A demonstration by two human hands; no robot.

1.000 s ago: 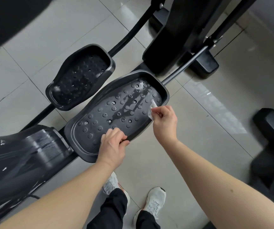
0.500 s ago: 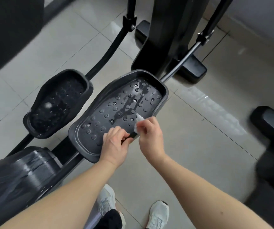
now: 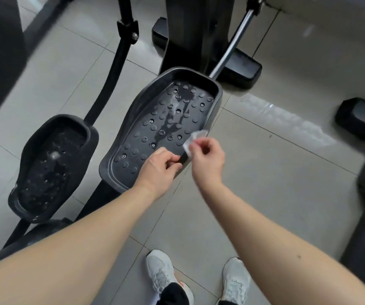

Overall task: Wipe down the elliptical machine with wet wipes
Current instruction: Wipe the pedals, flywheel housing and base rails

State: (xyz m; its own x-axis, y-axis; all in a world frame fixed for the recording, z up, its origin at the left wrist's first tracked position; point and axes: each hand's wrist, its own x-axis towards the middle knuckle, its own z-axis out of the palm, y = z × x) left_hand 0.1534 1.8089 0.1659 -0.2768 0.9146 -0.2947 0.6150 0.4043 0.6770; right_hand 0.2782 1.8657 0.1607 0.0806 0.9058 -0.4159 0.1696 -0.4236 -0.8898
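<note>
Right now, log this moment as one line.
stage: wiping nearer pedal | left hand: grips its near rim | right hand: pinches wet wipe at its right edge

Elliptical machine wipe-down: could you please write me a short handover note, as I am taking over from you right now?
Left hand: grips the near rim of the right-hand pedal, probably to steady it.
Right hand: pinches a crumpled wet wipe at that pedal's right edge; whether it touches the rim is unclear.
Done: wet streaks run down the middle of the right-hand pedal's tread; the left-hand pedal shows damp-looking smears too.
Left: the right-hand pedal's outer studs and rim look dry; whether the silver bar has been wiped cannot be told.
</note>
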